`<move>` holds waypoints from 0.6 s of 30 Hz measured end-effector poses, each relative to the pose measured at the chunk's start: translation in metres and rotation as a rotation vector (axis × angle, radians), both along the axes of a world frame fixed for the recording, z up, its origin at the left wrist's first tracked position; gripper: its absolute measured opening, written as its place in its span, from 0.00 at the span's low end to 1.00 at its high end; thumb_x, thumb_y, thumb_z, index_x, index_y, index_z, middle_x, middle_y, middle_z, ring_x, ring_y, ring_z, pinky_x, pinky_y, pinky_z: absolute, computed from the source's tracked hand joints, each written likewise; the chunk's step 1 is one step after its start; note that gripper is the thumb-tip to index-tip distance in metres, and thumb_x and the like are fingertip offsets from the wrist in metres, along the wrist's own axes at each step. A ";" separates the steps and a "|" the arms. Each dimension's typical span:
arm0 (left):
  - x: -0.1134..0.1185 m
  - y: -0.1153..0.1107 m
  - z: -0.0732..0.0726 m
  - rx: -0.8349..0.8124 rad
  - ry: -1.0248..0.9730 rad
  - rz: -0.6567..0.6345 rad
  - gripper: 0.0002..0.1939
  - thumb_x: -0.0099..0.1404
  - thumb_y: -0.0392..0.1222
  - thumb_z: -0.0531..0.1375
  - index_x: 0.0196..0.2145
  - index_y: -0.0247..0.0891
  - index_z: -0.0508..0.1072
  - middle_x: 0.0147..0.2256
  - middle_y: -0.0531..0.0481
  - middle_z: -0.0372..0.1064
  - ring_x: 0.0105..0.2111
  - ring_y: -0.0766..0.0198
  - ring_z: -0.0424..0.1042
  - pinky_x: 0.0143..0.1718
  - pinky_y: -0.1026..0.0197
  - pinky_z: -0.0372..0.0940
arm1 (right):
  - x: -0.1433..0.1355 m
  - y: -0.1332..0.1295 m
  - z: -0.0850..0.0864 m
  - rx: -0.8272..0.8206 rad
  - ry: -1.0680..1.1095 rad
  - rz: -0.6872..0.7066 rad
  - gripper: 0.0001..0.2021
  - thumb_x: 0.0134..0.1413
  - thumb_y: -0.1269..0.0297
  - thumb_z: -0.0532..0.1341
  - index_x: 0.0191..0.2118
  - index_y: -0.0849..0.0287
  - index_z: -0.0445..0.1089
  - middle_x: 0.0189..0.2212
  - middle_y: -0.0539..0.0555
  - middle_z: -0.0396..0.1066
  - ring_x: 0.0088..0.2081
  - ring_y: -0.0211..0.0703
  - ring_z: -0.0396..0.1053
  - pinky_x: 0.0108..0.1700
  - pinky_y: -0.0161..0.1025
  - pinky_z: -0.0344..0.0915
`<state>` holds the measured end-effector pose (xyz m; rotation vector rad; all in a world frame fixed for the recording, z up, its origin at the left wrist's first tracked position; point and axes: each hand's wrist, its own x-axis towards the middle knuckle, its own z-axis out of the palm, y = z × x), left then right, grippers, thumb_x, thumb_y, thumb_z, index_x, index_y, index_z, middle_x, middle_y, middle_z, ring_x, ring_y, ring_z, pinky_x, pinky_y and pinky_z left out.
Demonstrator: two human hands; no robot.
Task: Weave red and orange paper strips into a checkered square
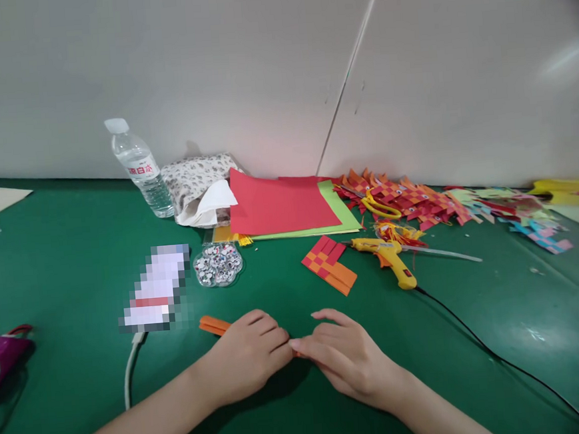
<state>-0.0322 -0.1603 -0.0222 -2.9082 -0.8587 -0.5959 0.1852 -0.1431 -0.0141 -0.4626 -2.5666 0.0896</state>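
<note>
An orange folded paper strip point(214, 326) sticks out to the left from under my left hand point(253, 353), whose fingers are curled over it. My right hand point(353, 359) meets the left fingertips, its thumb and fingers closed around a small orange bit at the strip's right end; most of the strip is hidden by the hands. Beyond my right hand lies a red and orange woven paper piece point(329, 264) with loose flaps. The yellow glue gun point(385, 256) rests to the right of it, a clear glue stick in its back.
Behind are red paper sheets point(283, 201), yellow scissors point(381, 206), a pile of woven paper fish point(413, 197), a tissue pack point(191, 184) and a water bottle point(143, 172). Left are a blurred phone point(157, 287) and a case of googly eyes point(218, 265). The gun's black cord point(506, 360) runs front right.
</note>
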 end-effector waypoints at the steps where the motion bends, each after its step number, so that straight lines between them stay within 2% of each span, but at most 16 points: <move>1: 0.000 0.001 0.001 0.026 0.004 -0.028 0.05 0.66 0.33 0.51 0.35 0.37 0.67 0.28 0.52 0.67 0.31 0.65 0.64 0.36 0.59 0.58 | -0.001 -0.001 0.000 -0.008 0.001 0.000 0.19 0.56 0.79 0.50 0.52 0.60 0.60 0.31 0.50 0.73 0.29 0.34 0.67 0.50 0.45 0.61; 5: -0.002 0.002 0.006 0.060 0.000 -0.065 0.05 0.67 0.35 0.52 0.35 0.37 0.67 0.26 0.53 0.66 0.29 0.65 0.63 0.34 0.60 0.57 | -0.001 0.000 0.002 -0.018 -0.002 -0.001 0.17 0.56 0.77 0.53 0.51 0.60 0.60 0.28 0.49 0.72 0.29 0.35 0.67 0.49 0.45 0.62; 9: -0.005 0.003 0.005 0.009 -0.018 0.027 0.07 0.66 0.32 0.51 0.40 0.37 0.67 0.29 0.51 0.68 0.31 0.65 0.65 0.35 0.60 0.58 | 0.006 0.006 0.008 0.006 0.044 -0.053 0.18 0.55 0.75 0.55 0.52 0.62 0.59 0.28 0.51 0.72 0.29 0.36 0.68 0.48 0.46 0.63; 14: -0.007 0.003 0.004 0.000 -0.084 0.129 0.08 0.66 0.34 0.51 0.40 0.36 0.68 0.31 0.50 0.69 0.32 0.64 0.66 0.34 0.60 0.59 | 0.008 0.006 0.013 0.021 0.077 -0.093 0.18 0.55 0.76 0.56 0.52 0.60 0.60 0.29 0.51 0.73 0.30 0.36 0.70 0.47 0.45 0.65; 18: -0.004 0.001 0.004 0.004 -0.070 0.072 0.07 0.67 0.33 0.50 0.38 0.36 0.68 0.30 0.51 0.69 0.31 0.65 0.65 0.34 0.60 0.59 | 0.002 0.003 0.012 0.025 0.042 -0.026 0.16 0.56 0.77 0.54 0.50 0.61 0.62 0.27 0.50 0.72 0.29 0.35 0.69 0.42 0.41 0.66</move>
